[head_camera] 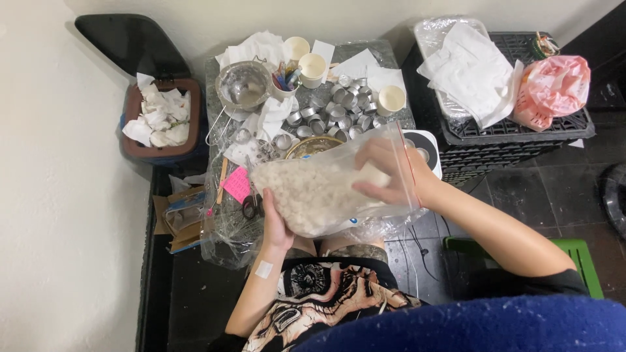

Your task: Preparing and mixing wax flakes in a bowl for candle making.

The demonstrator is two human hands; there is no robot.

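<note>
**A full, soft bag held over a crowded table**

Nearest to me, my left hand (275,225) cups the clear plastic bag (326,189) from below at its near left end, fingers curled up against its underside. My right hand (385,175) is inside the bag's open mouth on the right, closed around a pale scoop or cup (373,175); I cannot tell how much is in it. The bag lies nearly on its side above the near edge of the table (365,52), bulging with white, waxy-looking flakes (306,192) that fill most of it. The film is thin and glossy, with a zip strip and a red line along the mouth, and it sags wherever I do not support it.

The risk I judge most likely is a spill: the mouth is open and points to the right, so if my left hand lifts its end, flakes could slide out past my wrist onto my lap or the dark floor (554,195). The slack film could also slip from my left palm, since I only prop it.

Just beyond the bag sits a gold-rimmed dish (306,145), partly hidden. Farther off, many small metal cups (336,107) crowd together beside a metal bowl (243,85) and paper cups (313,65); a sweep of the bag could knock them over. At the far left stands a bin of crumpled tissue (160,117).
</note>
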